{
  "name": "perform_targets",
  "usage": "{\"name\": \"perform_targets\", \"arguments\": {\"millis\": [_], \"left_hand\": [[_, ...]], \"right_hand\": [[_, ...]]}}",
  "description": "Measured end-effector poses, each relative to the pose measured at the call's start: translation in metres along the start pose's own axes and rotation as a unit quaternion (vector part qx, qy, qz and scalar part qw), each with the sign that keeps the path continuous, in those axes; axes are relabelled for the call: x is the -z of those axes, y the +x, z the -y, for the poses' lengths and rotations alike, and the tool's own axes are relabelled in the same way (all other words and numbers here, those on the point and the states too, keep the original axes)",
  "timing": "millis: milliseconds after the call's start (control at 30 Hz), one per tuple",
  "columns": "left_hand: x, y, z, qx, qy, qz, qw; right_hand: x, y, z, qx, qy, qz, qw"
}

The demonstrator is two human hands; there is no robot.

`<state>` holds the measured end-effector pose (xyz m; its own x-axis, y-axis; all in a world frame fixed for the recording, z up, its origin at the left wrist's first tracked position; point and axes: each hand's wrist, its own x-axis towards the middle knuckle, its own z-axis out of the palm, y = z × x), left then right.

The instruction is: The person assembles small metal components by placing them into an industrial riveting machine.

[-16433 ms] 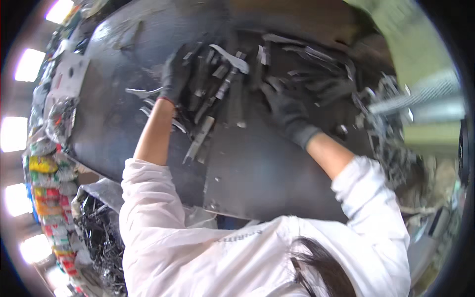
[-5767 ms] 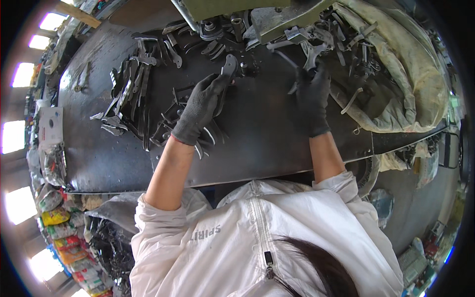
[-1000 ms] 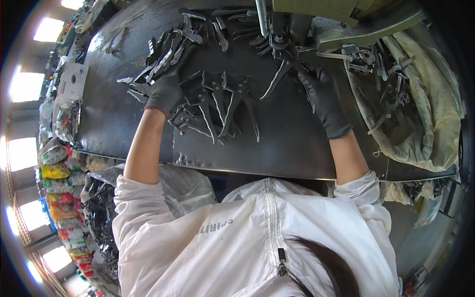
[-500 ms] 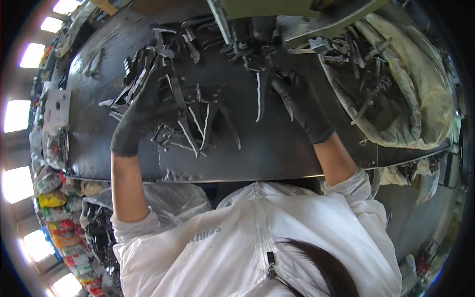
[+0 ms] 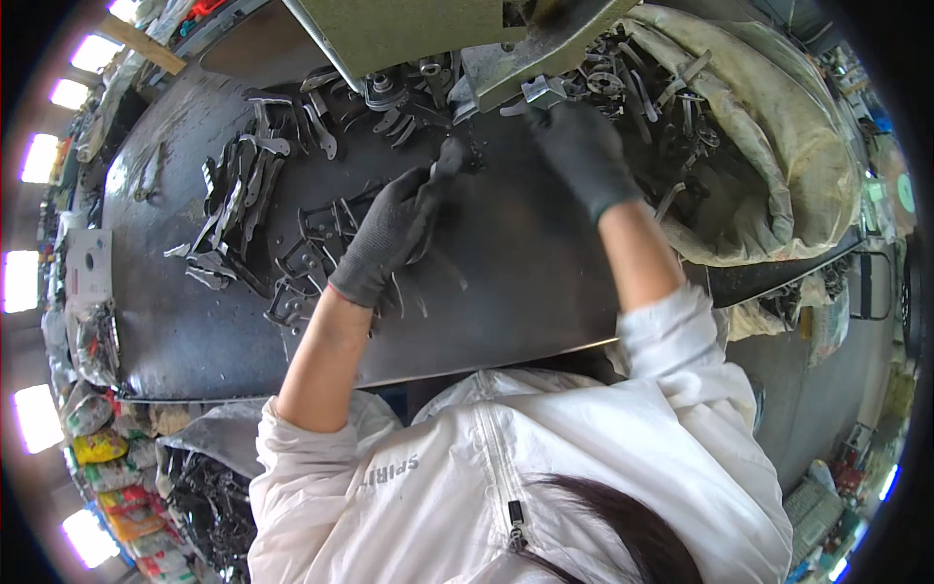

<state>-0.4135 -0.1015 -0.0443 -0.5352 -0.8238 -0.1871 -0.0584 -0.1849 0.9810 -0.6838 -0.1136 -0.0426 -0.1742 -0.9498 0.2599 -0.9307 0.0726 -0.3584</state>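
Note:
My left hand (image 5: 387,232), in a dark grey glove, reaches below the machine head with its fingers closed. Thin handles of a plier-like metal tool (image 5: 449,273) trail under it, blurred by motion. Most of that tool is hidden by the glove. My right hand (image 5: 584,161), gloved alike, is smeared beside a small silver metal block (image 5: 543,92) near the sack; its fingers cannot be made out. More plier-like metal parts (image 5: 309,258) lie to the left of my left hand. A row of flat dark handle pieces (image 5: 241,190) lies farther left.
A green-grey machine (image 5: 418,34) overhangs the dark metal table (image 5: 525,292) at the far side. At the right, a pale open sack (image 5: 808,127) holds loose metal pieces. More metal pieces (image 5: 316,122) lie left of the machine. Stacked bags (image 5: 126,477) stand at the lower left.
My left hand has moved right, from the pile of parts to below the machine. My right hand has left the tool under the machine and moved toward the sack. The view has shifted.

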Motion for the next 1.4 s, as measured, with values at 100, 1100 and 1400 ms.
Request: {"name": "perform_targets", "arguments": {"millis": [100,1100,1400], "left_hand": [[0.033,0.006,0.036,0.052,0.169,-0.094,0.980],[0.039,0.059,0.031,-0.076,0.263,0.070,0.959],[0.169,0.010,-0.018,-0.032,0.597,-0.273,0.754]], "right_hand": [[-0.017,0.010,-0.055,0.047,-0.036,-0.088,0.994],[-0.044,-0.048,0.044,-0.132,0.599,0.174,0.770],[-0.042,-0.054,0.045,-0.173,0.610,0.191,0.749]]}}
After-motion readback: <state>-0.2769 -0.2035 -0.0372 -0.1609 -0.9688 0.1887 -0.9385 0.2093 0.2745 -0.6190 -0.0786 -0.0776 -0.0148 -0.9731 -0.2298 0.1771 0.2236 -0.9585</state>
